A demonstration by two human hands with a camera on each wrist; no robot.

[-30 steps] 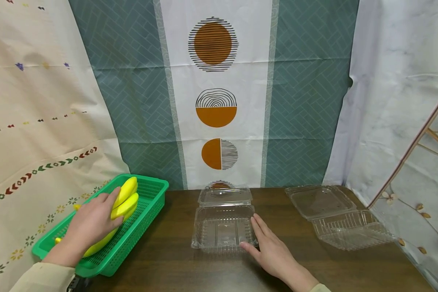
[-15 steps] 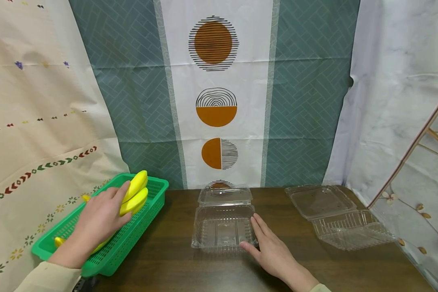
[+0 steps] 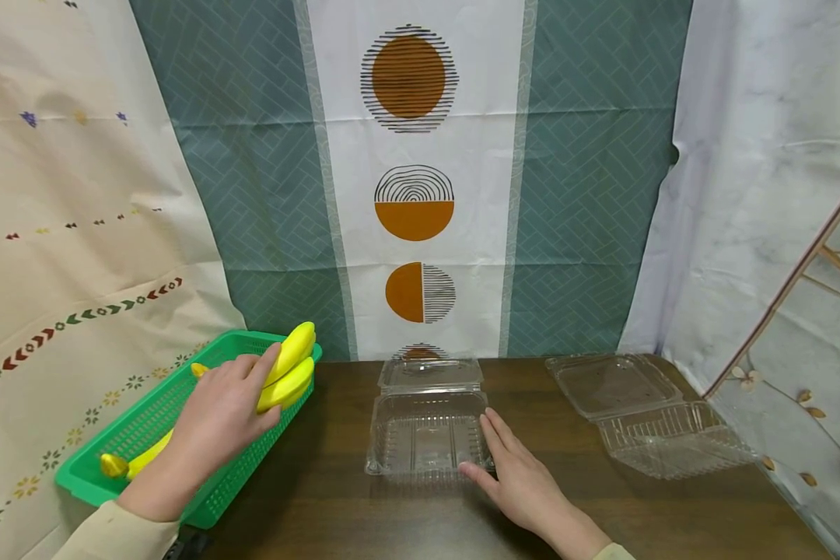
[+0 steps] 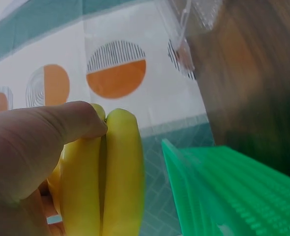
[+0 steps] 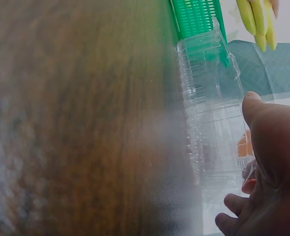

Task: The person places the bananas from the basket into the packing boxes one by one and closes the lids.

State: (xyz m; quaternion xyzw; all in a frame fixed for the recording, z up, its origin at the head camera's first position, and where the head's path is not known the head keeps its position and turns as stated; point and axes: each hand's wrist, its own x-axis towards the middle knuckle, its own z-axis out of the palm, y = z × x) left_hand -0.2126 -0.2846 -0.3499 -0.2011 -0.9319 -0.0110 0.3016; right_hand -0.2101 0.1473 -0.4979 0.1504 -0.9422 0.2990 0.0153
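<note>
My left hand (image 3: pixel 224 412) holds a bunch of yellow bananas (image 3: pixel 290 381) above the green basket, its fingers partly hidden. In the left wrist view the thumb presses against the bananas (image 4: pixel 120 172), which hang clear of the basket's edge. Another yellow banana (image 3: pixel 147 455) lies in the green basket (image 3: pixel 241 478), partly covered by my left forearm. An opened clear plastic clamshell container (image 3: pixel 430 443) stands mid-table with its lid folded back. My right hand (image 3: pixel 528 482), fingers extended, touches the container's right side; in the right wrist view its thumb is at the container's rim (image 5: pixel 236 66).
A second opened clear clamshell (image 3: pixel 672 435) lies on the right of the brown wooden table (image 3: pixel 336 513). Patterned cloths (image 3: pixel 581 194) hang behind and on both sides. The basket stands against the left cloth.
My left hand has lifted the bananas up and to the right, from inside the basket to above its far right end. The right hand and container have stayed in place.
</note>
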